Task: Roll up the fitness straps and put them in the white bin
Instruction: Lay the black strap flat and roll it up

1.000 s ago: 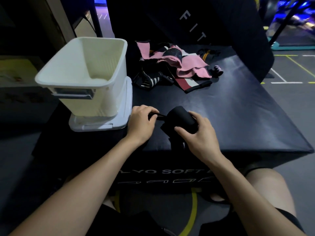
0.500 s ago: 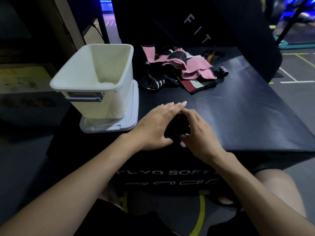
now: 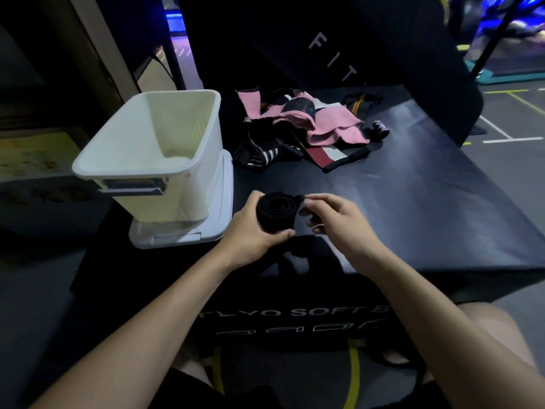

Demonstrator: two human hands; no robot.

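The rolled black strap (image 3: pixel 275 212) stands just above the front edge of the black soft plyo box (image 3: pixel 413 208), with its spiral end turned up toward you and its long axis pointing down toward your lap. Your left hand (image 3: pixel 250 231) wraps it from the left side, fingers curled under and around the roll. Your right hand (image 3: pixel 333 219) is just beside it on the right, its thumb and first fingers pinching the loose tail end at the top of the roll; the other fingers are bent and hold nothing. The white bin (image 3: pixel 147 160) stands to the left, at the box's left edge on its lid, so your left hand is the nearer one for carrying the roll there. The pile of unrolled straps (image 3: pixel 309 131) lies well apart, toward the back edge.
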